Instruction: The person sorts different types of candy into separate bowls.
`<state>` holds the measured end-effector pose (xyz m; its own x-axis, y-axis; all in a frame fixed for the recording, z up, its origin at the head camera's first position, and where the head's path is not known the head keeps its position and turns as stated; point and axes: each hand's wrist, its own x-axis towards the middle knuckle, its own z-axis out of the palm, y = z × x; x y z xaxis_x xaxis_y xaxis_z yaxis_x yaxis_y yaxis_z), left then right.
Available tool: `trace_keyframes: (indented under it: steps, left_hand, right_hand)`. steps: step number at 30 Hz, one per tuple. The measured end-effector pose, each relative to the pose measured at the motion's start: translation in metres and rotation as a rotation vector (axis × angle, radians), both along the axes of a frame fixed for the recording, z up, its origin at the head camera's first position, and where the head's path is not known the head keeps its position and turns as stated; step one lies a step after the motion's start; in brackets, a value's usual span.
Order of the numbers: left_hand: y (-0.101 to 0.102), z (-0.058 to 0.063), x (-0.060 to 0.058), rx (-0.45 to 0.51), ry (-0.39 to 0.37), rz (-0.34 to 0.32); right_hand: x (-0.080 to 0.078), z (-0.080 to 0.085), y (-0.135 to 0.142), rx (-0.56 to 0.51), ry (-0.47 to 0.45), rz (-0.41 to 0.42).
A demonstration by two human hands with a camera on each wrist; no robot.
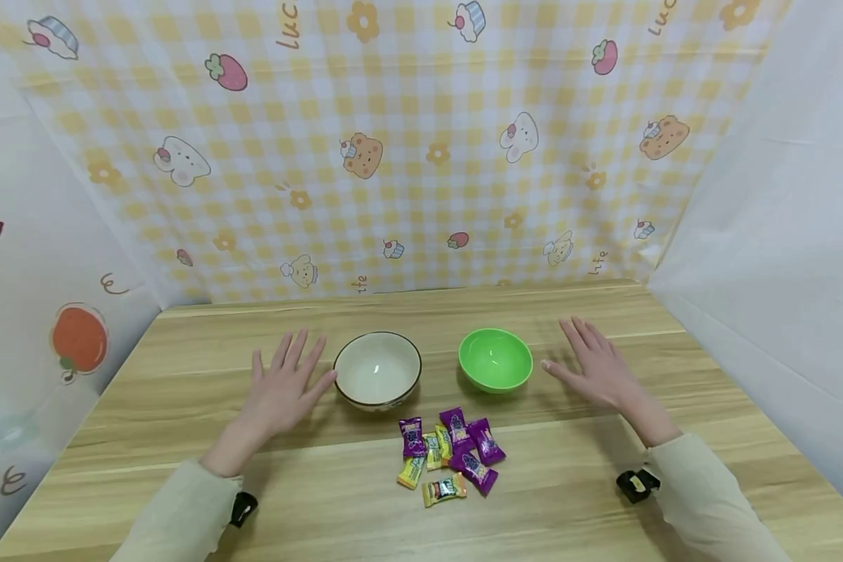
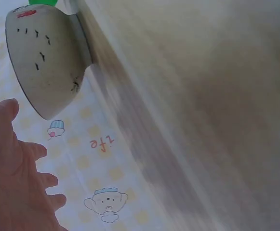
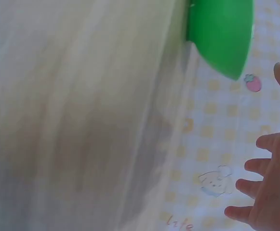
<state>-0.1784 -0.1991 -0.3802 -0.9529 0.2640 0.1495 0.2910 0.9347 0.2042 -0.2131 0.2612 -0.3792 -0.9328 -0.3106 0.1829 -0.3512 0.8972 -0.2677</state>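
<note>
My left hand (image 1: 286, 392) is held with fingers spread, its thumb close to the left side of a cream bowl (image 1: 378, 370) with a dark rim. In the left wrist view that hand (image 2: 14, 163) holds nothing. To the right, my right hand (image 1: 595, 370) also has its fingers spread, just right of a green bowl (image 1: 495, 359). Nothing is in the right hand (image 3: 270, 168) in its wrist view. In front of the bowls lies a loose group of wrapped candies, several purple (image 1: 486, 442) and several yellow (image 1: 444, 489), some overlapping.
Everything stands on a wood-grain table (image 1: 309, 499). A yellow checked cloth (image 1: 421, 195) with cartoon prints hangs behind the table's back edge. White sheets (image 1: 773, 257) hang at both sides. Each wrist bears a black strap mount (image 1: 637, 485).
</note>
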Motion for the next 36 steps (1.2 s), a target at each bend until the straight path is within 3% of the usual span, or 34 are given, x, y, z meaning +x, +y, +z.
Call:
trace_keyframes:
  steps: [6, 13, 16, 20, 28, 36]
  left_hand:
    - [0.005, 0.007, -0.002, 0.036, 0.013, -0.016]
    - [0.016, 0.013, -0.001, 0.053, 0.010, -0.056]
    - [0.022, 0.013, 0.000, 0.043, 0.007, -0.071]
    - [0.026, 0.010, 0.001, 0.030, -0.008, -0.080]
    - [0.029, 0.003, 0.002, -0.003, -0.037, -0.082]
    - [0.030, -0.002, 0.003, -0.005, -0.049, -0.086]
  right_hand:
    - [0.002, 0.012, -0.010, -0.110, 0.081, 0.063]
    - [0.018, 0.026, -0.035, -0.332, -0.019, 0.148]
    - [0.026, 0.026, -0.047, -0.444, -0.078, 0.176]
    - [0.037, 0.022, -0.061, -0.516, -0.177, 0.176]
    - [0.051, 0.004, -0.077, -0.666, -0.563, 0.202]
    - [0.053, -0.007, -0.082, -0.696, -0.700, 0.183]
